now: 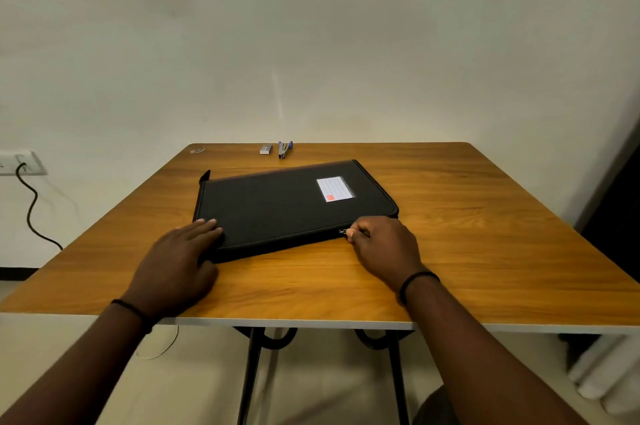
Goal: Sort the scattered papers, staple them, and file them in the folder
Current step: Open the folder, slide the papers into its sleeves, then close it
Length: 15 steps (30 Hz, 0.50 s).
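The black zippered folder (294, 206) lies closed and flat at the middle of the wooden bench (485, 251), its white label (335, 188) toward 1 o'clock. At its 5 o'clock edge the right hand (384, 244) pinches the metal zipper pull (343, 232) in clenched fingers. At 7 o'clock the left hand (180, 262) presses the cover, fingers straight. The stapler (285, 149) and a small staple box (266, 149) sit at 12 o'clock, well apart from the folder.

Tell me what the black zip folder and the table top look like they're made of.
The black zippered folder looks like matte faux leather or coated fabric: a dull, even surface with pale stitching along its edge and a small metal zip pull, which the right hand pinches. The brown table top looks like wood-grain laminate over board: a smooth, slightly glossy grain pattern with a pale edge band. Neither is certain.
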Tool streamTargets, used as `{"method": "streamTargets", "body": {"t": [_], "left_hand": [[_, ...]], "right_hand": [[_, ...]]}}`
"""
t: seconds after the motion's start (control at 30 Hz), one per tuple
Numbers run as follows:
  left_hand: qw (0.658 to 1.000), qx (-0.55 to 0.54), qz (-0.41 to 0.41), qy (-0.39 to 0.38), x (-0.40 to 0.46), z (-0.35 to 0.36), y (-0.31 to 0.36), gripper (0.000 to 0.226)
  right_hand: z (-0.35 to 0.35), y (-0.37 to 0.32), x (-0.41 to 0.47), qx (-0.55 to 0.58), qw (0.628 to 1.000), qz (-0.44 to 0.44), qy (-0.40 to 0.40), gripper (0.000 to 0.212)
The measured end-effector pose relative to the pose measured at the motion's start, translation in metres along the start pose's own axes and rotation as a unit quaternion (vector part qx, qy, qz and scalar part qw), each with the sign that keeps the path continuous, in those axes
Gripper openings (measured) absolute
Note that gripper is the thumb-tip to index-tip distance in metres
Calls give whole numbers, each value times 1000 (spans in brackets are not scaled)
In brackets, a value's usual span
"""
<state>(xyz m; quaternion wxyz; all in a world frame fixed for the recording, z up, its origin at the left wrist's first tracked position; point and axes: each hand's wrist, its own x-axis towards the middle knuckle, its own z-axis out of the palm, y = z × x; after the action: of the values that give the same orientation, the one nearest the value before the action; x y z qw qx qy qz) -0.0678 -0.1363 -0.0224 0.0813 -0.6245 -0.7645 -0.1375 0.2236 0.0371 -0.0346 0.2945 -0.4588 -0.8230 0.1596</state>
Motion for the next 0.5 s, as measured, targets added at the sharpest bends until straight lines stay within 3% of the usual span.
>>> {"method": "streamTargets", "body": {"t": [0.1, 0.23, 0.5], "left_hand": [[997, -54, 53, -3, 15, 3, 54, 58], [997, 15, 57, -58, 56, 25, 104, 67], [995, 36, 59, -75, 64, 40, 89, 66]], "right_hand": [[-1, -2, -4, 20, 999, -24, -17, 17], [-3, -6, -11, 38, 998, -41, -38, 16], [-5, 5, -12, -25, 999, -13, 29, 21]]}}
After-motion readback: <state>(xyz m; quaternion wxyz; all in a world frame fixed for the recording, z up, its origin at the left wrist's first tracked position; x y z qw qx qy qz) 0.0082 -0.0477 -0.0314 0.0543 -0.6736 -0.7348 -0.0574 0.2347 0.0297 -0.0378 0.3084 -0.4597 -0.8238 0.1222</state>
